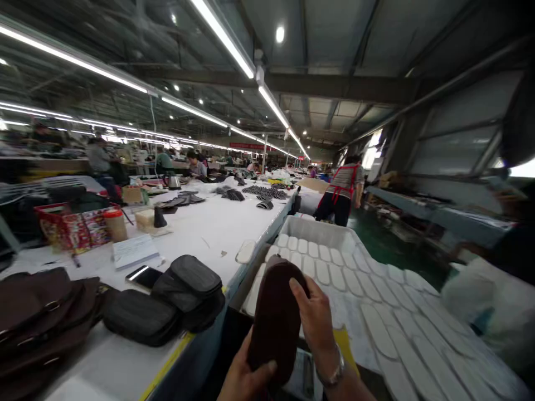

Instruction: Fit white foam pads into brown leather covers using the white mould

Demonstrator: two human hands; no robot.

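Note:
Both hands hold a dark brown, round-ended leather piece upright, low in the middle of the head view. My left hand grips its lower end, thumb across the face. On the upper right edge, my right hand is closed with its thumb on the front and its fingers behind. A metal band circles the right wrist. Just right of the hands lie rows of white oval pieces. To their left, a stack of black oval pieces sits at the table's edge.
Dark brown leather pieces with metal fittings pile up at the left. A phone, notepad and orange-lidded jar stand on the white table. Beyond the pale bin is a person in red straps.

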